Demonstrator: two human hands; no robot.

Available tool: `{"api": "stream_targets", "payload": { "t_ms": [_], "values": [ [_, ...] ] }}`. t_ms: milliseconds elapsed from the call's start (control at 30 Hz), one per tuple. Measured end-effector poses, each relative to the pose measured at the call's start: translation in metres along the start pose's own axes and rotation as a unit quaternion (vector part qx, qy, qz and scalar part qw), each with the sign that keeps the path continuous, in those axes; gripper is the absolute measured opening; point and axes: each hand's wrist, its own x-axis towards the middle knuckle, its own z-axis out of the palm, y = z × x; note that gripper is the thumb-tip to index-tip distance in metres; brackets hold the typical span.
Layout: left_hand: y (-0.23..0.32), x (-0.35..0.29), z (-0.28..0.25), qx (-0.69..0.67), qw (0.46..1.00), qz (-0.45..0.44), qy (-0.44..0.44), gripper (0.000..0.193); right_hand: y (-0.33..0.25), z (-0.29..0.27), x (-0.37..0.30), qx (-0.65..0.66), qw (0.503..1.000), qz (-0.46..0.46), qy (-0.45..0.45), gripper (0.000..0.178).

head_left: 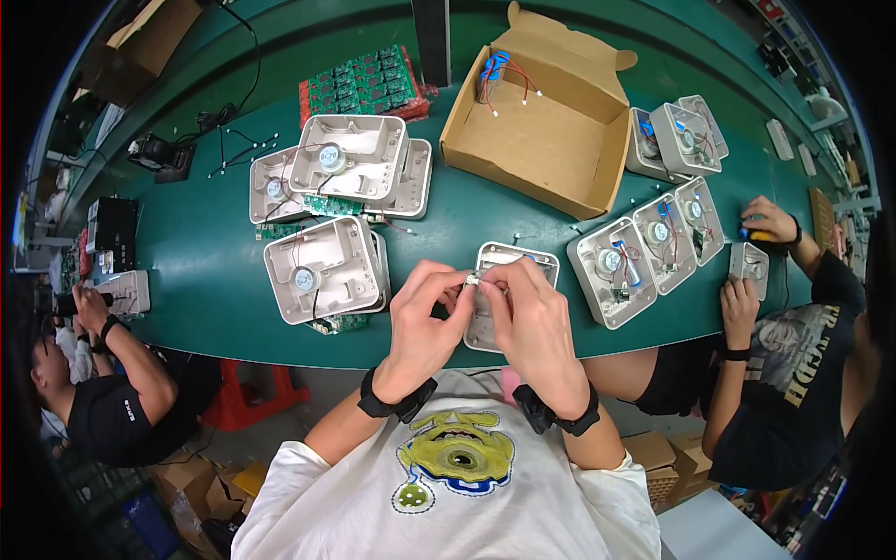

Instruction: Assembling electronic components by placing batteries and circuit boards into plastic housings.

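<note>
While the left hand (422,315) and right hand (534,313) pinch a small white plug (472,279) over a grey box (482,324), joining it seems the job — next needs a gentle push.

the table (215,313) is brightly and fairly evenly lit, apparently from above. a soft, pale sheen lies on its green top near the middle, while shadows beside the grey housings (358,238) are faint and soft-edged. below the table's near edge, the floor (350,397) is noticeably dimmer. the fisheye lens bows the near edge into a curve and stretches the people past the table's left and right ends, and black closes around the round view. the left hand (425,313) and right hand (537,317) look sharp, but the pale part (472,279) between their fingertips is too small to make out clearly.
</note>
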Motion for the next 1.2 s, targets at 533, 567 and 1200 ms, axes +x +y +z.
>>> {"api": "stream_targets", "payload": {
  "t_ms": [533, 567, 1200],
  "values": [
    [0.001, 0.005, 0.001, 0.01, 1.0, 0.021, 0.003, 0.02, 0.003, -0.012, -0.003, -0.095, 0.989, -0.112, 0.022, 0.012],
    [0.001, 0.005, 0.002, 0.011, 1.0, 0.018, 0.004, 0.02, 0.003, -0.013, -0.003, -0.1, 0.989, -0.112, 0.014, 0.011],
    [-0.002, -0.006, 0.007, 0.055, 0.994, 0.079, 0.044, 0.024, -0.001, -0.003, 0.003, 0.007, 0.998, 0.031, -0.062, 0.008]
  ]
}}
